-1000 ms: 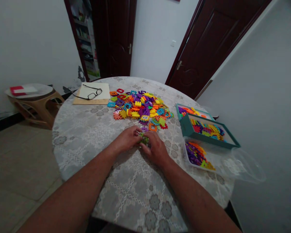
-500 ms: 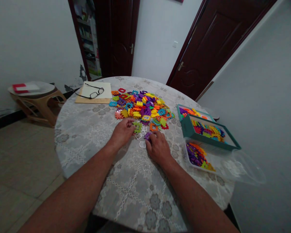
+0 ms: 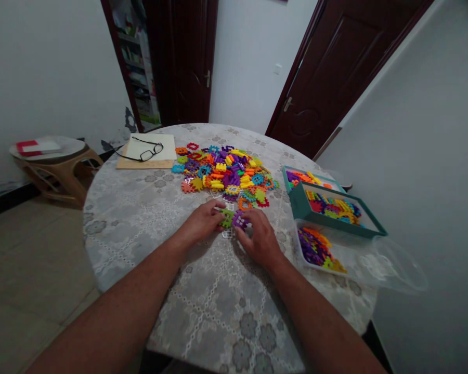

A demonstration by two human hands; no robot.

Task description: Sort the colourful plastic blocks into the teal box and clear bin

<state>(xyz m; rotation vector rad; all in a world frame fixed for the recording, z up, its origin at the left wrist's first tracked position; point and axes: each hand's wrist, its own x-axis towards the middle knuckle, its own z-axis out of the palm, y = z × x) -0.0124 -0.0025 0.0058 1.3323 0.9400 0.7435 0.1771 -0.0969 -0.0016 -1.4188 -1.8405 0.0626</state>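
Observation:
Between the fingers of my left hand (image 3: pixel 205 221) is a green toothed building piece (image 3: pixel 227 218). My right hand (image 3: pixel 259 234) grips a purple toothed building piece (image 3: pixel 240 219) by its right side. The two pieces meet edge to edge above the tablecloth; whether their teeth are locked I cannot tell. Below them lies a white lattice window piece (image 3: pixel 228 234), and other white ones show just beyond my left fingers. Behind my hands spreads a heap of colourful plastic building pieces (image 3: pixel 230 171).
Eyeglasses (image 3: pixel 151 151) rest on paper and a board (image 3: pixel 144 165) at the left. To the right stand a green box (image 3: pixel 302 202) and a clear plastic tub (image 3: pixel 304 257), both holding pieces. The round table (image 3: pixel 210 306) has a patterned cloth. A stool (image 3: pixel 76 166) stands further left.
My hands have come closer together. The green piece has moved right and nearer to me, and it now meets the purple piece. The view has shifted slightly.

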